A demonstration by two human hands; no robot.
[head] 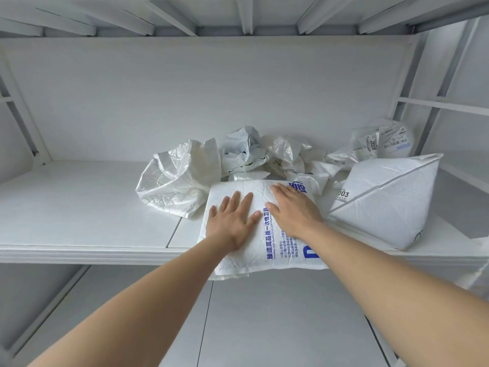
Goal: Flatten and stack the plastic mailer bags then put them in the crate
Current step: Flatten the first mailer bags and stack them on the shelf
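Both your bare forearms reach forward, converging toward the middle. Your bare left grip (232, 221): palm down, fingers straight and spread, thumb out to the right. Your bare right grip (293, 211): palm down, fingers straight, closer together, angled left. Grips side by side, thumbs near each other, both flat.

Under my palms lies a white, blue-printed plastic mailer bag (264, 234), matt and finely creased. Just beyond my left hand (232, 221), a crumpled translucent plastic bag (177, 178) looks glossy. The white shelf board (79, 207) beside it looks smooth and matt.

Bright, even light; wide-angle edge bowing
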